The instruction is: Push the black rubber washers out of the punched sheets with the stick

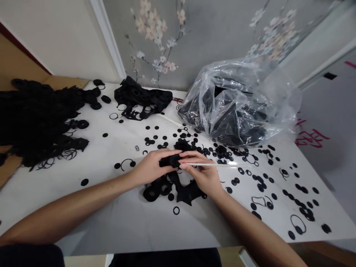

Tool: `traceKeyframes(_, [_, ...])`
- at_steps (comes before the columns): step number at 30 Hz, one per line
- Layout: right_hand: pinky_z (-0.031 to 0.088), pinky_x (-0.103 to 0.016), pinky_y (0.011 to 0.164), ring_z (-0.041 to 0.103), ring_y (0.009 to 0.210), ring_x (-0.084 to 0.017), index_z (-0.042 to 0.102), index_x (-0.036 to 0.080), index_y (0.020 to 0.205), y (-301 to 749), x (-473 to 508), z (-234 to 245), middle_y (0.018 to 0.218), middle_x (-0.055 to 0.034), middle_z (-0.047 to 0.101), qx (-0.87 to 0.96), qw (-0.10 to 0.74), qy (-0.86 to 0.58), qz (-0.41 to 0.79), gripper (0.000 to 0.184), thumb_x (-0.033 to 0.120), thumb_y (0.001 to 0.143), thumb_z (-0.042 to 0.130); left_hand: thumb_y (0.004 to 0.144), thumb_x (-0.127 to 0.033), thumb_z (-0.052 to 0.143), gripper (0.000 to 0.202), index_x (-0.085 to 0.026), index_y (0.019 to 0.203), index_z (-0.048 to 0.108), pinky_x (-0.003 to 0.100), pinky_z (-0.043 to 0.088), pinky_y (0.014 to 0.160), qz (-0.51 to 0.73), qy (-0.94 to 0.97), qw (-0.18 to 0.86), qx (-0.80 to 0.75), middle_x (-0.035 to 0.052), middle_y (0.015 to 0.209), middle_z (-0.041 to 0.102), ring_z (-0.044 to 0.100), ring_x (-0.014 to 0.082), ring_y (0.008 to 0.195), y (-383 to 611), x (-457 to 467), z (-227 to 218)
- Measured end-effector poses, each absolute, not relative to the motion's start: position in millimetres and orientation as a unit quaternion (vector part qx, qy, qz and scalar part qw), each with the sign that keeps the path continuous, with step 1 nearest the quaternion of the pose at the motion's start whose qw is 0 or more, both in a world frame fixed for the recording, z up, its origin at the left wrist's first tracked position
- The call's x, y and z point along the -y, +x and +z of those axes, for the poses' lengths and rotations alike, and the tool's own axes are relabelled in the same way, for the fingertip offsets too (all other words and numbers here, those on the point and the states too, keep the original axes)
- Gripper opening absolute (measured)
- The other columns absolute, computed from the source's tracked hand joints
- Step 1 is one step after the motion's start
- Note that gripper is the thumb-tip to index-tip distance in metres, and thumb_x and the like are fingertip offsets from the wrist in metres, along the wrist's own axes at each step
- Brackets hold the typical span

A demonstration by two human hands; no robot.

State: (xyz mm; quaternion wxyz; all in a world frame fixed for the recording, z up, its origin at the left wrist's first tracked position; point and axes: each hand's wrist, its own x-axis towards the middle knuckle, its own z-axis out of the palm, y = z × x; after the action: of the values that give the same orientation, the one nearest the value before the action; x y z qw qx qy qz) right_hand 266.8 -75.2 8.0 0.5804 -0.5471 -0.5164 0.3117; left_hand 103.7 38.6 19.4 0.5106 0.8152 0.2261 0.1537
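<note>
Left fingers (168, 152) closed round black part (174, 160); right fingers (192, 153) pinch white stick (211, 164) beside it. Brace part, keep stick steady.

The left hand (150, 167) grips a black rubbery piece (170, 161) over the white table (125, 228); the right hand (205, 177) pinches a thin white stick (214, 164) beside it. Black scraps (189, 192) lie beneath. Small black discs (291, 234) scatter to the right. A clear plastic bag (200, 92) sits far right, a dark heap (36, 118) at left, and a black bundle (141, 95) on the far side.
</note>
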Motion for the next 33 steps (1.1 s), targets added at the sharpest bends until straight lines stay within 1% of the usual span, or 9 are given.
traceKeyframes(7, [0.057,-0.034,0.083,0.067,0.092,-0.018,0.076,0.031,0.093,265.7,75.7,7.5,0.099,-0.0025,0.069,0.543,0.574,-0.550,0.272,0.018,0.018,0.081,0.071,0.082,-0.026,0.067,0.043,-0.025,0.124,0.059,0.033,0.050,0.091,0.164,0.830,0.485,-0.221,0.0023,0.112,0.068,0.064,0.0185,0.101,104.0,-36.3,18.4])
traceKeyframes(12, [0.057,-0.038,0.077,0.066,0.088,-0.020,0.074,0.026,0.096,266.7,74.1,7.9,0.099,-0.0058,0.072,0.656,0.534,-0.517,0.128,0.020,0.014,0.081,0.070,0.080,-0.022,0.067,0.039,-0.024,0.118,0.063,0.030,0.051,0.086,0.171,0.847,0.455,-0.214,0.0014,0.104,0.069,0.064,0.0178,0.095,104.2,-33.6,20.0])
traceKeyframes(17, [0.057,-0.041,0.084,0.067,0.100,-0.023,0.069,0.025,0.110,273.3,77.3,2.8,0.104,-0.0053,0.074,0.747,0.452,-0.486,0.037,0.028,0.015,0.085,0.066,0.078,-0.027,0.070,0.036,-0.023,0.113,0.065,0.031,0.052,0.083,0.178,0.856,0.427,-0.229,0.0016,0.097,0.064,0.064,0.0176,0.089,104.0,-31.2,21.9])
traceKeyframes(20, [0.058,-0.039,0.074,0.069,0.096,-0.024,0.067,0.025,0.112,272.9,80.2,1.3,0.103,-0.0049,0.075,0.755,0.434,-0.492,-0.013,0.031,0.015,0.084,0.067,0.077,-0.030,0.070,0.035,-0.024,0.111,0.065,0.035,0.052,0.087,0.175,0.858,0.420,-0.238,0.0024,0.102,0.060,0.062,0.0184,0.094,103.0,-30.1,20.5])
traceKeyframes(24, [0.058,-0.035,0.066,0.071,0.083,-0.020,0.067,0.030,0.109,271.7,80.2,6.0,0.095,-0.0017,0.076,0.671,0.546,-0.499,-0.049,0.032,0.011,0.084,0.065,0.078,-0.034,0.070,0.034,-0.026,0.111,0.064,0.036,0.050,0.092,0.166,0.860,0.413,-0.248,0.0018,0.108,0.059,0.061,0.0191,0.100,101.5,-29.3,18.6])
traceKeyframes(26, [0.058,-0.037,0.068,0.071,0.080,-0.020,0.068,0.030,0.103,276.7,79.4,9.6,0.088,-0.0012,0.074,0.611,0.580,-0.536,-0.048,0.027,0.011,0.085,0.062,0.080,-0.036,0.068,0.039,-0.027,0.117,0.061,0.036,0.049,0.093,0.169,0.848,0.425,-0.268,0.0022,0.114,0.059,0.060,0.0197,0.104,101.2,-30.6,18.8])
traceKeyframes(27, [0.058,-0.039,0.071,0.070,0.080,-0.020,0.069,0.029,0.099,280.9,79.2,11.0,0.087,-0.0023,0.073,0.587,0.575,-0.568,-0.046,0.022,0.013,0.085,0.063,0.081,-0.038,0.067,0.044,-0.027,0.122,0.057,0.036,0.049,0.094,0.169,0.838,0.435,-0.284,0.0028,0.118,0.059,0.059,0.0203,0.106,101.0,-31.9,19.2])
traceKeyframes(30, [0.056,-0.043,0.082,0.066,0.091,-0.023,0.071,0.024,0.087,295.7,79.7,12.5,0.098,-0.0078,0.068,0.543,0.531,-0.649,-0.027,0.006,0.022,0.083,0.066,0.088,-0.045,0.057,0.050,-0.029,0.133,0.045,0.037,0.048,0.095,0.164,0.808,0.455,-0.335,0.0041,0.129,0.057,0.055,0.0226,0.115,99.8,-38.3,20.9])
traceKeyframes(33, [0.055,-0.042,0.085,0.065,0.094,-0.023,0.072,0.022,0.082,303.7,82.0,12.3,0.099,-0.0084,0.067,0.532,0.519,-0.669,0.021,0.007,0.027,0.083,0.066,0.095,-0.047,0.042,0.046,-0.031,0.138,0.038,0.040,0.046,0.099,0.154,0.808,0.433,-0.369,0.0033,0.140,0.048,0.050,0.0237,0.123,96.3,-47.0,24.6])
